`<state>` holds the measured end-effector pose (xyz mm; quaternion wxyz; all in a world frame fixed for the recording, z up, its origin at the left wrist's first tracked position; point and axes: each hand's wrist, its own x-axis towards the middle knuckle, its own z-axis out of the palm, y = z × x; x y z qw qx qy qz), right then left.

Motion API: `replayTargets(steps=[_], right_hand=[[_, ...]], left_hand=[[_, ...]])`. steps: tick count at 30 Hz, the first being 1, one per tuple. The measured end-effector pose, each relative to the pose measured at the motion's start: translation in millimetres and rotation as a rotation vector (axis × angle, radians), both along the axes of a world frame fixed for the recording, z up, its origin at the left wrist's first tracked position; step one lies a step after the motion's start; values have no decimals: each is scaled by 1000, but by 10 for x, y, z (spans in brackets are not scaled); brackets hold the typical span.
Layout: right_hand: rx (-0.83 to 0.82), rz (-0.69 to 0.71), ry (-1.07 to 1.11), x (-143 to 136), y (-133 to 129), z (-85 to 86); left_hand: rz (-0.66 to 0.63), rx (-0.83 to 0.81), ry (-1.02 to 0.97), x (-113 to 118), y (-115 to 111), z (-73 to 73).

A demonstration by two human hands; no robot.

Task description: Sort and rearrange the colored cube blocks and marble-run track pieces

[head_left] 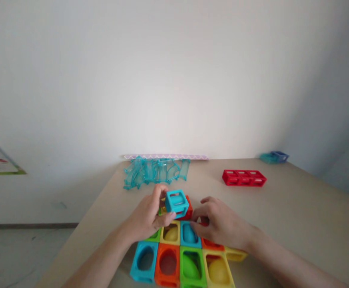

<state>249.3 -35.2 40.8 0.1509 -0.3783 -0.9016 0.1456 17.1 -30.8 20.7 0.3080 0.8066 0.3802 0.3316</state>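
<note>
My left hand (150,214) grips a light blue open-sided cube block (176,203) between thumb and fingers, raised over the far part of a block assembly. My right hand (219,222) rests low at the assembly's right side, its fingers curled by a blue block (190,235) and an orange-red block (212,244). A bit of red shows between its thumb and fingers, but whatever it grips is hidden. Nearer to me are joined blue (136,272), orange (167,280), green (194,250) and yellow (224,256) cubes. Behind the held cube a red block (188,212) is partly covered.
Clear teal plastic pieces (161,172) lie in a heap at the table's back left, before a purple patterned strip (165,157). A row of red cubes (244,178) sits back right. Farther right are teal pieces (268,158) and a dark blue block (280,156). A wall stands behind.
</note>
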Motion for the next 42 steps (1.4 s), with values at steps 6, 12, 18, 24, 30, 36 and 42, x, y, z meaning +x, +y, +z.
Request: replayTargets(steps=[6,12,18,24,30,36,42], right_hand=[[19,74,24,-10,-57,62],[-48,58,12,-33,-72,79],[-78,24,57,-55,-52,47],[-47,3,94,-64,-62,15],[30,87,90,-57,-59,-18],[77,186,116,-36,-57,8],[85,146,139,-9,-59,7]], left_hand=[[44,14,32,14,5,13],[33,5,2,12,3,16],[20,-23,-30,14,4,12],[40,-6,-23,3,8,-12],[23,-17,-44,3,7,-17],[30,-35,-95,13,3,-23],[70,-34,-108,10,-5,-20]])
